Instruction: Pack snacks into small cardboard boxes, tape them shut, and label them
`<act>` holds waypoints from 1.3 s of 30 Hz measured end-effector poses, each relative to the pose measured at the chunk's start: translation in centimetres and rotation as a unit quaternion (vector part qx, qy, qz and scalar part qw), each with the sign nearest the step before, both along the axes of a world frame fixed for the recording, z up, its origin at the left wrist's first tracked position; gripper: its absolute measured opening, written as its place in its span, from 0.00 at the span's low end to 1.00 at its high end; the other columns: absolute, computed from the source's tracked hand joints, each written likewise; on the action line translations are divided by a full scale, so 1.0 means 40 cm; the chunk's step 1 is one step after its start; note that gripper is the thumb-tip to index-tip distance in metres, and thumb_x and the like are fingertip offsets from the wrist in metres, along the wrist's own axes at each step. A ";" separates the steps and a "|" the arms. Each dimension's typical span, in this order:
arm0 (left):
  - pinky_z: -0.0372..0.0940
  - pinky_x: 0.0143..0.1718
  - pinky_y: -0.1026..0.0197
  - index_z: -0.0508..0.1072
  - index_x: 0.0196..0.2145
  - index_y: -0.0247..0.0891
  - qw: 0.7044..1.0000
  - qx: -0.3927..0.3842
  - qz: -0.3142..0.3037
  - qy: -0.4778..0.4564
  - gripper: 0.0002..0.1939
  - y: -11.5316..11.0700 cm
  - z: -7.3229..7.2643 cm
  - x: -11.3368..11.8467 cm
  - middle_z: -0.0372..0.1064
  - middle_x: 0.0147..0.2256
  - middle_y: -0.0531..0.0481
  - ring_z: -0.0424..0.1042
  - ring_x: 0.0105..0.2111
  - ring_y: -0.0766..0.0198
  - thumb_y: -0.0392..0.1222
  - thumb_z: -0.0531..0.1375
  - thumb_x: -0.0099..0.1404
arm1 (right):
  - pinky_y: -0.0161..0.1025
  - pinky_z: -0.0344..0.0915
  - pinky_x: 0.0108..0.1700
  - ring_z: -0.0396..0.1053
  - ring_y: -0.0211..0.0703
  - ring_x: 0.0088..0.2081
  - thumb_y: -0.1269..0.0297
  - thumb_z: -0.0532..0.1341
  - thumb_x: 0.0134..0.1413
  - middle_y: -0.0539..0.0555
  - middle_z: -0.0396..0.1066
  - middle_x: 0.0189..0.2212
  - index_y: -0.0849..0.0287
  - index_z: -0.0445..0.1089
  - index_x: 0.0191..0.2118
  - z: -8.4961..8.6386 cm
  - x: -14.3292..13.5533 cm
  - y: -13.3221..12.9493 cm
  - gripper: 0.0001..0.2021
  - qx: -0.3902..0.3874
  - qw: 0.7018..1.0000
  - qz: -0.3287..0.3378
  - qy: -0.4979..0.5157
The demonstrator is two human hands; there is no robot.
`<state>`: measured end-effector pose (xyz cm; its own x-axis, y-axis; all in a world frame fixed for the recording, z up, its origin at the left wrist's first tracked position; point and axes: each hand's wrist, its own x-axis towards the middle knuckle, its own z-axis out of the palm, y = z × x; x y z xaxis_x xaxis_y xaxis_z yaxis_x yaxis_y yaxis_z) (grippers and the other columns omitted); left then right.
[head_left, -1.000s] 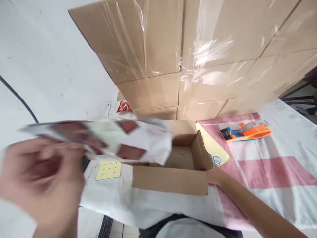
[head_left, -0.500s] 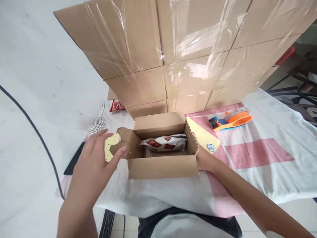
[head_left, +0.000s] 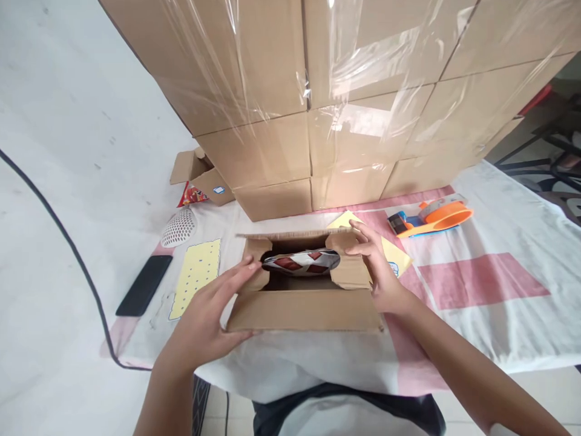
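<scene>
A small cardboard box (head_left: 304, 310) sits near the front of the table with its long flaps spread outward. Its two short side flaps are folded inward over the opening. Inside lies a packet (head_left: 302, 263) with red and white diamond shapes, its ends partly covered by those flaps. My left hand (head_left: 211, 309) holds the box's left side, fingertips on the left flap and thumb by the front flap's corner. On the other side, my right hand (head_left: 374, 266) grips the box, its fingers bent over the right flap (head_left: 349, 266).
Stacked cartons (head_left: 272, 151) under clear film stand behind. An orange tape dispenser (head_left: 431, 219) and a yellow envelope-like paper (head_left: 399, 254) lie right. Leftward are a dotted yellow card (head_left: 197, 272), a black phone (head_left: 144, 284), a white perforated scoop (head_left: 179, 229) and another opened box (head_left: 211, 181).
The box's left and right flaps have folded inward over the packet. My left hand has moved right onto the box, and my right hand has risen to the right flap.
</scene>
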<state>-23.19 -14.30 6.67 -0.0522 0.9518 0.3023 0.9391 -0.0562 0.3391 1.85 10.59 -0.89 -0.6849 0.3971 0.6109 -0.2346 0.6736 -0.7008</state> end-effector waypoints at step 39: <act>0.55 0.64 0.41 0.70 0.63 0.39 0.959 0.095 0.106 0.244 0.24 0.105 -0.047 0.216 0.76 0.50 0.40 0.73 0.50 0.47 0.45 0.59 0.73 | 0.62 0.62 0.66 0.60 0.62 0.68 0.43 0.70 0.55 0.62 0.58 0.71 0.46 0.46 0.75 0.050 0.089 -0.016 0.49 0.067 0.993 -0.044 -0.089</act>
